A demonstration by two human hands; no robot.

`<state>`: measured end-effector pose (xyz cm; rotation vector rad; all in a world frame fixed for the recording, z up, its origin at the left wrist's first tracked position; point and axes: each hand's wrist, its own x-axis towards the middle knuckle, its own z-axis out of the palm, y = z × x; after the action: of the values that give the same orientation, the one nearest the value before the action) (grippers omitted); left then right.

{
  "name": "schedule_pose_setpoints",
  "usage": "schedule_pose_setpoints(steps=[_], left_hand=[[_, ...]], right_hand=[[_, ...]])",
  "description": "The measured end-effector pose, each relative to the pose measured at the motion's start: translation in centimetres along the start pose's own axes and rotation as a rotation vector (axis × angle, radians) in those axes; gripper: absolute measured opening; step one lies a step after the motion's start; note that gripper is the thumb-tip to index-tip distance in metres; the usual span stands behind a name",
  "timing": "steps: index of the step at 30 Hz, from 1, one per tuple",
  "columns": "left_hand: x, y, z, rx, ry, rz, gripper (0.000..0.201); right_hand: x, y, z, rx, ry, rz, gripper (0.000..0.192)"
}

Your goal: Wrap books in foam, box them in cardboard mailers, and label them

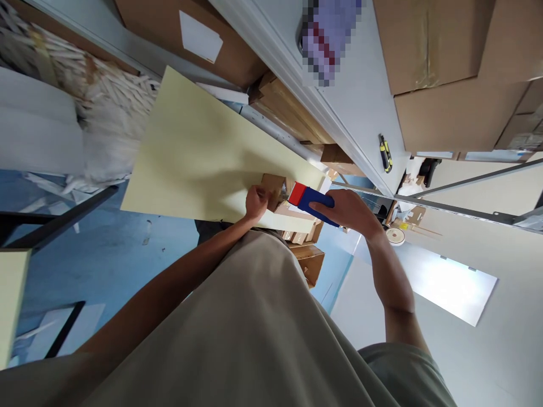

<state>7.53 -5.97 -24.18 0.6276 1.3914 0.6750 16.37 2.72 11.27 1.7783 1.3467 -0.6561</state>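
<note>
A small brown cardboard box point(272, 183) sits on the pale yellow tabletop point(186, 152), its end towards the right apparently open. My left hand point(257, 202) is closed with curled fingers against the near left side of this box, steadying it. Gripped in my right hand point(339, 206) is a long blue box with a red end point(314, 202). The red end points left and is close to the cardboard box's right end; whether they touch I cannot tell. My right thumb lies along the near side of the blue box, and the other fingers are mostly hidden.
Beyond the table runs a white shelf point(360, 96) with a yellow-and-black utility knife point(385, 154) and large cardboard boxes point(432, 45). More cartons point(292, 110) stand under it. An open carton point(311, 263) is below the table on the blue floor point(156, 265). White packing material point(114, 107) lies left.
</note>
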Motion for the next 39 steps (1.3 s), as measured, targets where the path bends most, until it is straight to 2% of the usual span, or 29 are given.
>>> schedule_pose_setpoints(steps=[2, 3, 6, 7, 9, 12, 14, 16, 20, 24, 28, 32, 36, 39], left_hand=[[-0.9, 0.3, -0.3, -0.032, -0.080, 0.105, 0.024], [-1.4, 0.6, -0.5, -0.053, -0.137, 0.191, 0.033], [-2.5, 2.1, -0.9, 0.005, -0.322, 0.455, 0.078], [-2.5, 2.6, -1.0, 0.071, -0.379, 0.517, 0.086], [-1.9, 3.4, -1.1, 0.211, -0.474, 0.593, 0.082], [-0.3, 3.8, -1.3, 0.335, -0.546, 0.643, 0.048], [0.5, 3.6, -1.4, 0.358, -0.555, 0.647, 0.033], [1.0, 3.3, -1.5, 0.345, -0.554, 0.636, 0.027], [1.2, 2.8, -1.5, 0.315, -0.530, 0.613, 0.033], [1.1, 2.7, -1.6, 0.370, -0.517, 0.633, 0.039], [0.7, 3.1, -2.0, 0.424, -0.491, 0.670, 0.039], [0.1, 3.8, -2.5, 0.433, -0.463, 0.620, 0.049], [-1.3, 4.4, -2.7, 0.449, -0.434, 0.571, 0.040], [-2.8, 4.4, -2.5, 0.499, -0.321, 0.558, 0.032]], right_hand=[[-0.1, -0.3, 0.0, -0.022, -0.009, -0.002, 0.053], [-0.1, -0.4, 0.0, -0.036, -0.010, -0.003, 0.053], [-0.3, -1.0, -0.1, -0.084, -0.011, -0.016, 0.055], [-0.4, -1.2, -0.2, -0.096, -0.015, -0.022, 0.055], [-0.6, -1.6, -0.2, -0.110, -0.019, -0.035, 0.056], [-0.9, -2.0, 0.0, -0.123, -0.016, -0.044, 0.057], [-1.0, -1.8, 0.3, -0.128, -0.014, -0.035, 0.057], [-1.1, -1.2, 0.6, -0.138, -0.001, -0.031, 0.058], [-0.7, 1.2, 1.1, -0.181, 0.022, -0.048, 0.057], [0.9, 5.0, 2.2, -0.184, -0.007, -0.098, 0.061], [4.0, 9.3, 4.6, -0.115, -0.051, -0.169, 0.067], [7.3, 12.8, 7.8, 0.003, -0.085, -0.249, 0.069], [9.5, 14.9, 10.8, 0.143, -0.089, -0.340, 0.070], [10.5, 15.7, 12.4, 0.210, -0.082, -0.388, 0.070]])
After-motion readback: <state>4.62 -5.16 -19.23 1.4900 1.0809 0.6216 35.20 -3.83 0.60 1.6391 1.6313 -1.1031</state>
